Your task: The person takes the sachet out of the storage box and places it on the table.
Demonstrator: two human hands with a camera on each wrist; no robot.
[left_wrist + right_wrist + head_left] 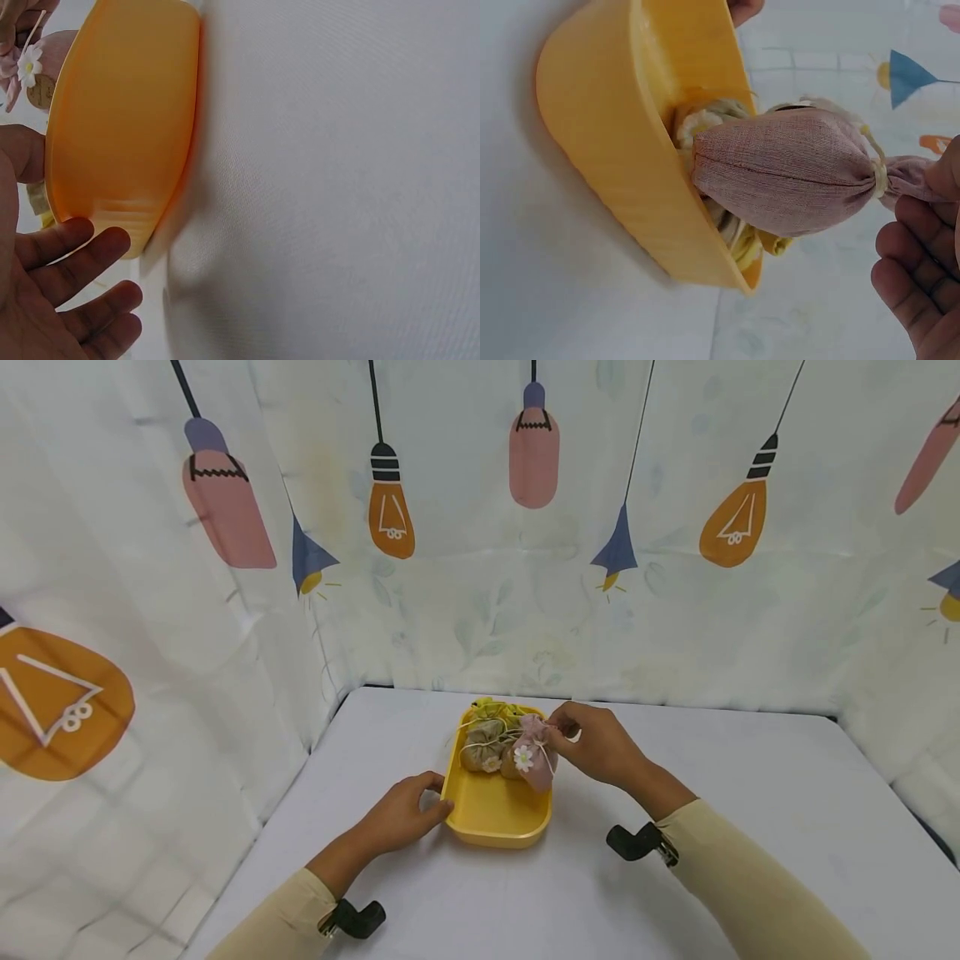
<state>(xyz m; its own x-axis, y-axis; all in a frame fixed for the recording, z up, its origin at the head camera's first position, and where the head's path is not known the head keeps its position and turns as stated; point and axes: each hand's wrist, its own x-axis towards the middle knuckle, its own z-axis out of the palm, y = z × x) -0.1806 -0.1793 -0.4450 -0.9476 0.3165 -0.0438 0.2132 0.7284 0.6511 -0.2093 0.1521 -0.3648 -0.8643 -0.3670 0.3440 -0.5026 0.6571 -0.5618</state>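
Pink pouch hangs from right hand at yellow tray's right rim.

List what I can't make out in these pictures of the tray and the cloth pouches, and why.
1. What the pink pouch contains: its cloth hides this in all views.
2. Marks on the round tag, left wrist view: too small and blurred to read.
3. The second brown pouch, head view: mostly hidden by the pink pouch.
4. The tray's inside, left wrist view: hidden by its outer wall.
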